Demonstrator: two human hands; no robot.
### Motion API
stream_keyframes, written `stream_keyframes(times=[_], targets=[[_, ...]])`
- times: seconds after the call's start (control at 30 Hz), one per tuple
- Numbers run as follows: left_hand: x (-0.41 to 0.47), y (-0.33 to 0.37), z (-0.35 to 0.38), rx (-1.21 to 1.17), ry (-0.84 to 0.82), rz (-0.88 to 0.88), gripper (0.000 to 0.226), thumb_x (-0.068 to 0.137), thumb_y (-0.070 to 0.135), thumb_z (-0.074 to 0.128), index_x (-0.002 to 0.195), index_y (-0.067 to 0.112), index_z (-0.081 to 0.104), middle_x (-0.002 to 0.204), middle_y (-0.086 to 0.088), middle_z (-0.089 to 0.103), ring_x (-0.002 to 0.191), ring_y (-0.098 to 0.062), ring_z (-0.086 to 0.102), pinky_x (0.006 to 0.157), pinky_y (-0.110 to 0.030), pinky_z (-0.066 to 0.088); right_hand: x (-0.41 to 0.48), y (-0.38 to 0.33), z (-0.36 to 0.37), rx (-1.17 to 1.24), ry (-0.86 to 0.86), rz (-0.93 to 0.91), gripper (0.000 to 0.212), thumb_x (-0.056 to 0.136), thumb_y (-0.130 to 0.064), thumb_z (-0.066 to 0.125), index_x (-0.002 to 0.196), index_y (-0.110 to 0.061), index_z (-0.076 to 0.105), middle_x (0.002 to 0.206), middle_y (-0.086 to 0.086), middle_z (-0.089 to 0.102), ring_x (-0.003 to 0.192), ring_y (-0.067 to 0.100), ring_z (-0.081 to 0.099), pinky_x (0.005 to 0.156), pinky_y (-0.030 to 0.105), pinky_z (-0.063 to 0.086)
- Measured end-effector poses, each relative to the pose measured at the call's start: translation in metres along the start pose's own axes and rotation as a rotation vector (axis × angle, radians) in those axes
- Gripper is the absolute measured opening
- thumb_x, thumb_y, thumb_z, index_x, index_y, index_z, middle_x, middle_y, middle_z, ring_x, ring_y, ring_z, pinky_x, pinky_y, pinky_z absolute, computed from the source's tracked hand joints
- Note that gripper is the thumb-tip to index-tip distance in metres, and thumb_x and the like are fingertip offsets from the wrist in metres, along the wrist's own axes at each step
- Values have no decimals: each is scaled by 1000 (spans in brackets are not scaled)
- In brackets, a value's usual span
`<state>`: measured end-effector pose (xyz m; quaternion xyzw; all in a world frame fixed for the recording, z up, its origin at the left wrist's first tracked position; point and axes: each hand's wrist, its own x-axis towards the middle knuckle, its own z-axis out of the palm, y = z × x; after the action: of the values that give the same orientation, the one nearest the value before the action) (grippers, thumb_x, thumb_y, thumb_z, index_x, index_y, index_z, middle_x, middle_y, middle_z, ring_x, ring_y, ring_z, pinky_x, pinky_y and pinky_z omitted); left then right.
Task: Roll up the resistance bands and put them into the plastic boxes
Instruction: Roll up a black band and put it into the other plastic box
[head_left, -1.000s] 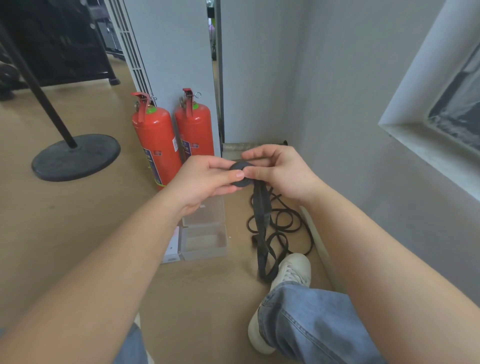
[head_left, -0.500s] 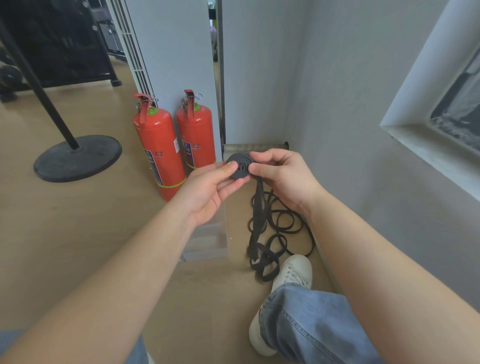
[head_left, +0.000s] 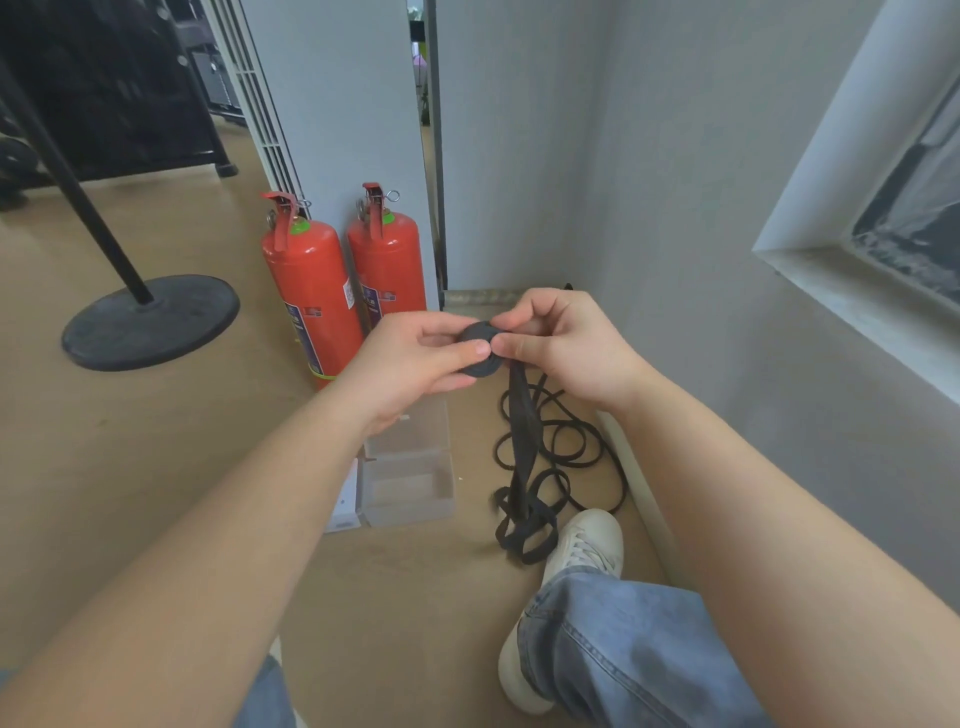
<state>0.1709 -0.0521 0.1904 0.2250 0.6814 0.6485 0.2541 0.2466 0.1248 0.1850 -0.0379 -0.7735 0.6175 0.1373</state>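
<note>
A: Left hand and right hand pinch the resistance band coil by its flat faces, held up in mid-air.

B: It looks soft, light and springy. Ease off those faces and I'd say it unwinds. Its tail hangs to the loose bands beside the clear plastic box.

Soft, even daylight fills the view, brightest on the grey wall to the right of the fingers, by the window frame. Far up and left of the fingers the room sinks into dark. Shadows on the floor below the fingers are faint. The fire extinguishers carry a dull sheen. The wide lens bows straight edges and swells the forearms toward the bottom corners.
</note>
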Motion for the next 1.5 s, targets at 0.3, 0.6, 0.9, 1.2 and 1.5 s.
stream_keyframes(times=[0.3,0.6,0.9,1.2,1.5], targets=[[3,-9,5,-326,37,-21,22,95,4,63,117,3,67,102,-9,78,100,-22,74,81,-27,61,-2,12,12,289,91,21,12,80,-9,78,86,-20,74,89,14,75,92,37,69,96,64,52],[7,-8,4,-535,20,-43,24,98,4,56,121,0,64,119,-15,72,109,-22,71,87,-28,60,-5,19,17,394,90,22,23,85,-3,75,78,-24,78,97,11,78,93,30,72,87,42,55],[3,-9,3,-311,26,-43,27,97,7,62,124,6,65,117,-10,73,107,-22,72,81,-29,61,-7,18,18,223,198,7,19,86,4,75,81,-12,66,82,9,76,84,24,74,91,43,60],[2,-3,-8,-119,89,38,34,91,2,69,123,14,66,111,-13,74,96,-19,75,75,-27,61,-5,14,10,289,60,90,22,90,4,71,77,-14,70,81,12,76,74,25,72,77,43,55],[4,-11,4,-271,203,58,34,91,1,69,123,11,67,117,-15,71,102,-22,73,75,-27,61,-5,19,10,291,77,43,26,90,2,71,76,-19,78,86,11,78,82,23,75,80,34,57]])
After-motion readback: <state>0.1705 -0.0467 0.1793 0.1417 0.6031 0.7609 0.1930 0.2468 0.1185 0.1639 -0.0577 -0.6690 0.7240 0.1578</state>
